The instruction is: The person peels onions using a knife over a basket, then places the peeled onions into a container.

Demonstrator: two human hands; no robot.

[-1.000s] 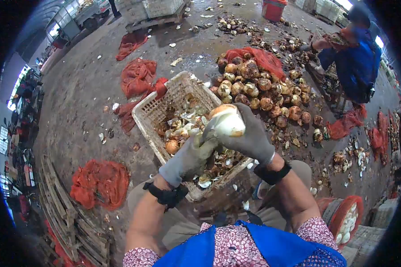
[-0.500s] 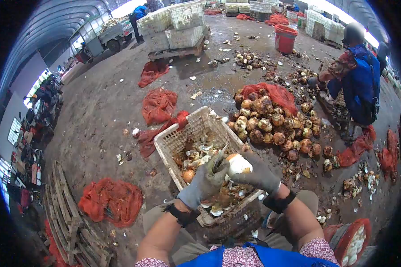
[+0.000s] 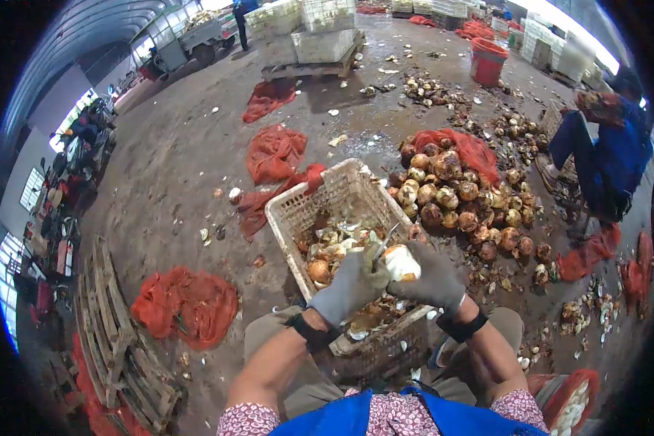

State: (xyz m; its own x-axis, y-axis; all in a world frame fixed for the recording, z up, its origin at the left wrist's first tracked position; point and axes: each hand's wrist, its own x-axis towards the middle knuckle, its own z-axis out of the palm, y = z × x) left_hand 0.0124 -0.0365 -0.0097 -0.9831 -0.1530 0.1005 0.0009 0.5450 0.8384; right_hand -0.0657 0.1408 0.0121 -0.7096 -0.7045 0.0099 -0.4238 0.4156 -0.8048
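My left hand (image 3: 352, 287), gloved in grey, is closed around a knife (image 3: 387, 241) whose narrow blade points up and away from me. In my gloved right hand (image 3: 436, 280) is an onion (image 3: 401, 263), mostly white with a brown patch at its lower edge. Both hands meet over a dirty white plastic crate (image 3: 341, 195), the knife close beside the onion. Inside the crate lie onion peelings (image 3: 352, 236) and a brown-skinned onion (image 3: 319, 271). My fingers hide the knife's handle and part of the onion.
Right of the crate is a heap of unpeeled onions (image 3: 450, 196) under red mesh (image 3: 461, 149). A person in blue (image 3: 610, 160) sits beyond it. A wooden pallet (image 3: 116, 327) and red netting (image 3: 185, 305) lie left. A mesh sack of white onions (image 3: 572, 403) stands near my right knee.
The view has shifted, so most things sit farther right in it. The onion has turned in my right hand, showing a brown patch lower down. Both hands keep their hold.
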